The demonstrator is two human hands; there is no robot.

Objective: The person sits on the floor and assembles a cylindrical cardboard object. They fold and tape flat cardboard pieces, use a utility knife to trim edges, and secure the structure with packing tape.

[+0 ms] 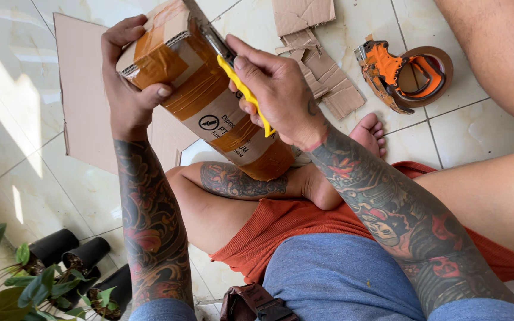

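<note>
Item: taped cardboard parcel (209, 101), oblong, wrapped in brown packing tape, one white label panel showing; held tilted above the person's crossed legs, lower end near the knee. Left hand (127, 83): fingers closed around the parcel's upper end, thumb pressed on the taped face. Right hand (275, 89): fingers gripping a yellow-handled utility knife (242, 89), its metal blade end laid against the parcel's upper right edge. Step in hand, as judged: slitting the tape along that edge. Next move calls for a shallow, steady draw of the blade along the seam, away from the left thumb, with the parcel kept firmly braced so it does not roll. Surroundings: white tiled floor (477, 131); flat cardboard sheet (84, 95) lying under and behind the parcel; torn cardboard scraps (316, 53) beyond it; orange tape dispenser (403, 74) with a brown tape roll, well apart to the right; small potted plants (60, 267) in black pots at lower left; dark leather pouch (251, 304) at the waist
</note>
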